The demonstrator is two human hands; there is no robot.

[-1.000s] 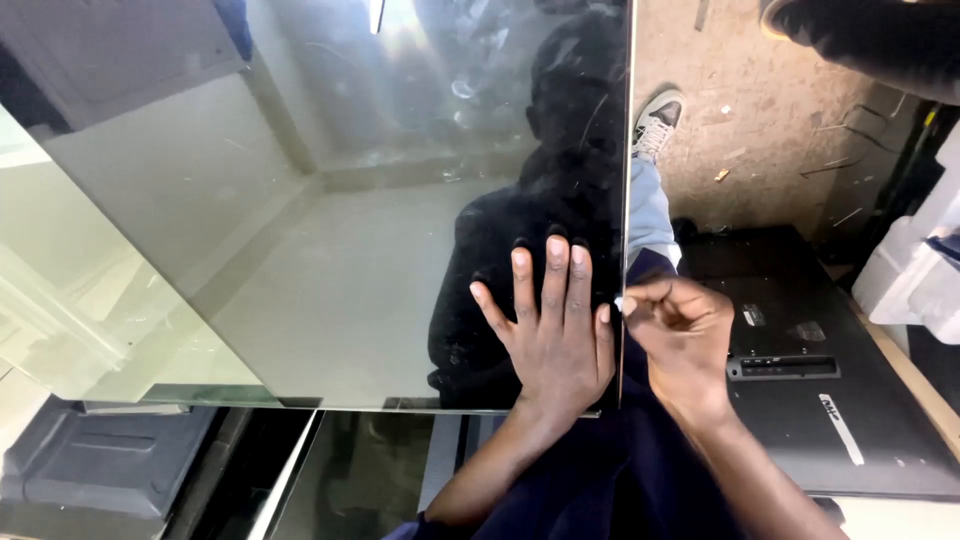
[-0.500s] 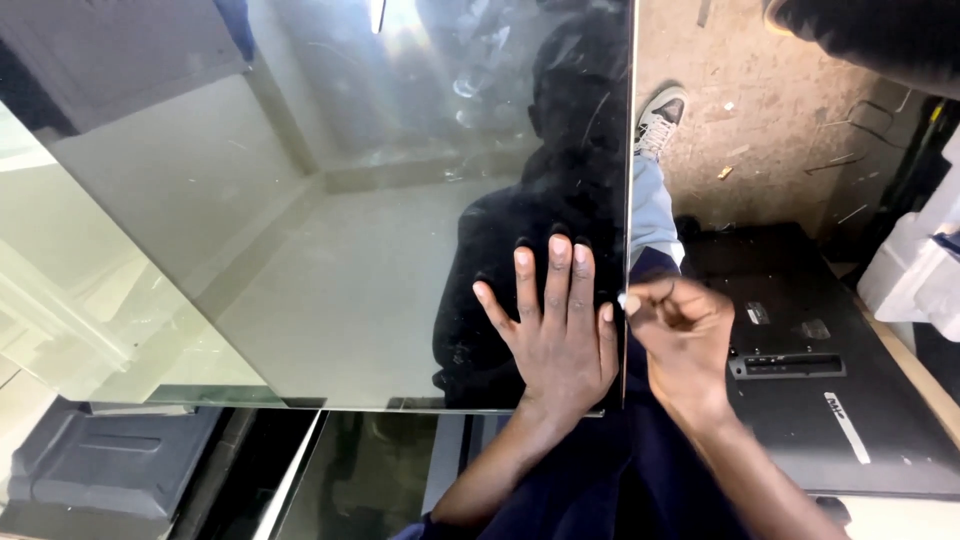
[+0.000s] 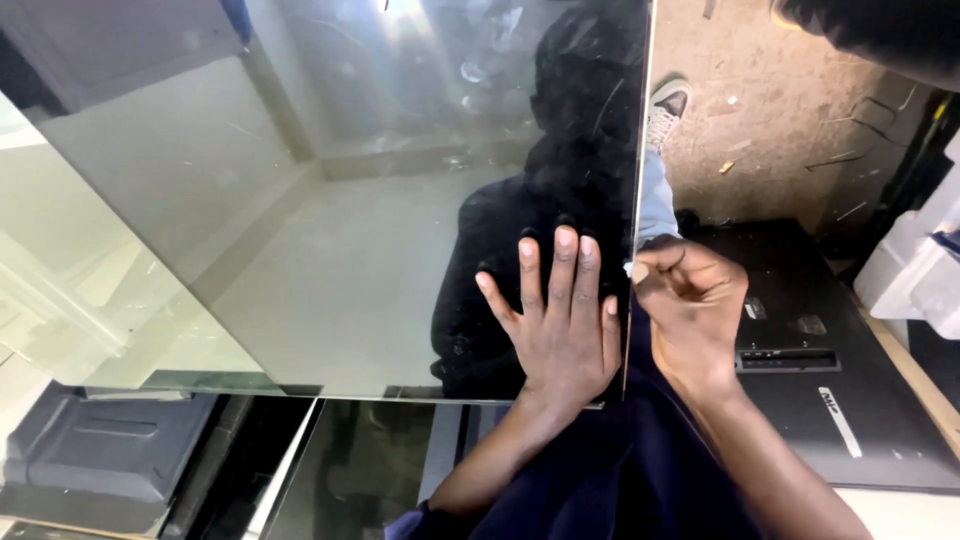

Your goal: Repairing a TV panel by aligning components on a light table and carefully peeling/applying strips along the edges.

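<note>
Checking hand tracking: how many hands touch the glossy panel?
2. The left hand lies flat, fingers spread, on the reflective panel near its lower right corner. The right hand pinches the panel's right edge. None other visible.

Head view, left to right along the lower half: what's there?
Dark grey moulded back cover → reflective glass panel → left hand flat on the panel → right hand at the panel's right edge → black flat back panel → white box.
</note>
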